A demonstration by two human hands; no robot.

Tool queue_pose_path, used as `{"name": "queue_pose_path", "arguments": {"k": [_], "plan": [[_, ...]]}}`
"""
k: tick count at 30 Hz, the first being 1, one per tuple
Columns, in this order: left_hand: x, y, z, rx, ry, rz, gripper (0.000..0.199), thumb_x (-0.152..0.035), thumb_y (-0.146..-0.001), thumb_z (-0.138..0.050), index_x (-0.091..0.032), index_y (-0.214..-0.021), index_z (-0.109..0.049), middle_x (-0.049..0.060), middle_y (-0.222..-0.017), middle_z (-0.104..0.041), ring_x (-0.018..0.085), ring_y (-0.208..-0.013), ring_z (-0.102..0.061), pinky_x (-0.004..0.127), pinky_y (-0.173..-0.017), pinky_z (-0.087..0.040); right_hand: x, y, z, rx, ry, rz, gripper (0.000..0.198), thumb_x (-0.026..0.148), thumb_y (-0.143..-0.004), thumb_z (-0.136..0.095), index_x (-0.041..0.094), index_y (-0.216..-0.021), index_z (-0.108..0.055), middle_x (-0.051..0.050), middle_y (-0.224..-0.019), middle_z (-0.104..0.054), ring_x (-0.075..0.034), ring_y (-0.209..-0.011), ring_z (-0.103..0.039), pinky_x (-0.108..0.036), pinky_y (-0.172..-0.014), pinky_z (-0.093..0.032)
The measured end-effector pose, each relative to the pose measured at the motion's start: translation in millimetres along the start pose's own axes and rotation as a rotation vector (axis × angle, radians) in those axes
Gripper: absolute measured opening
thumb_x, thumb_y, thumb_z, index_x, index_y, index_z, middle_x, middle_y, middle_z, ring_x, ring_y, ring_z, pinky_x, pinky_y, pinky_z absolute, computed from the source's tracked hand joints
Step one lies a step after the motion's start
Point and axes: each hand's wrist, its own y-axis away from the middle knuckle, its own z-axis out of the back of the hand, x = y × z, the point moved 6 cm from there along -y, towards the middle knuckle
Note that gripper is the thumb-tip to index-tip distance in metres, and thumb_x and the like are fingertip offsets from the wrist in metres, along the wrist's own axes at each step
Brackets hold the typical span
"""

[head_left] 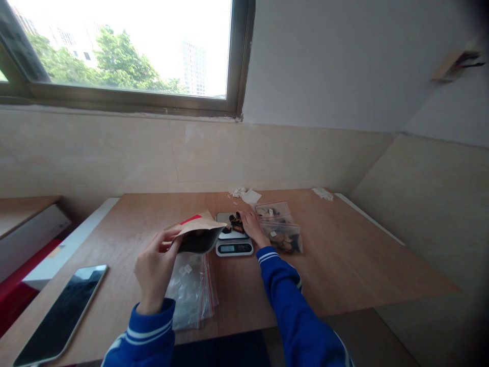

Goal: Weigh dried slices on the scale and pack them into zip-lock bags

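Pouch (pixel 200 235), brown, open-mouthed; head view: the left hand (pixel 156 262) pinches its edge in a closed grip, beside a scale (pixel 234 249). Dark dried pieces (pixel 237 223) lie on the scale's plate, the right hand (pixel 254 228) at them, its grip impossible to tell; filled bags (pixel 284 238) rest alongside on the bench (pixel 344 255).
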Motion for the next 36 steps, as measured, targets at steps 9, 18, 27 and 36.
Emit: {"name": "queue_pose_path", "arguments": {"k": [9,18,27,36], "plan": [[-1,1,-2,-0.008,0.006,-0.006,0.016,-0.04,-0.08,-0.064,-0.03,-0.089,-0.072,-0.003,-0.077,-0.07,0.015,-0.067,-0.065,0.023,-0.059,-0.039,-3,21,4,-0.031,-0.003,-0.037,0.049,0.038,-0.101,-0.022,0.021,-0.117,-0.065,-0.009,-0.111,-0.067,-0.023,-0.106,-0.054,-0.042,-0.097,-0.037],[0,3,-3,-0.009,0.008,-0.007,0.015,-0.04,-0.08,-0.064,-0.03,-0.09,-0.071,-0.004,-0.078,-0.071,0.014,-0.066,-0.064,0.023,-0.059,-0.039,84,70,64,-0.407,-0.371,0.189,0.031,0.029,-0.098,-0.035,0.019,-0.099,-0.064,-0.008,-0.096,-0.065,-0.019,-0.094,-0.06,-0.033,-0.085,-0.048],[0,9,-2,0.001,0.0,0.015,0.016,-0.039,-0.079,-0.066,-0.031,-0.093,-0.071,-0.005,-0.073,-0.07,0.014,-0.066,-0.065,0.022,-0.059,-0.039,222,135,43,-0.122,0.079,0.589,0.033,0.013,-0.093,-0.04,0.013,-0.121,-0.058,-0.011,-0.11,-0.067,-0.022,-0.109,-0.055,-0.035,-0.093,-0.046],[14,22,-10,0.049,0.024,0.061,0.017,-0.038,-0.078,-0.066,-0.033,-0.093,-0.072,-0.007,-0.071,-0.069,0.013,-0.067,-0.066,0.021,-0.059,-0.041,221,126,18,0.332,0.105,0.38,0.038,0.004,-0.088,-0.041,0.014,-0.121,-0.057,-0.011,-0.106,-0.069,-0.022,-0.099,-0.063,-0.033,-0.088,-0.047]]}}
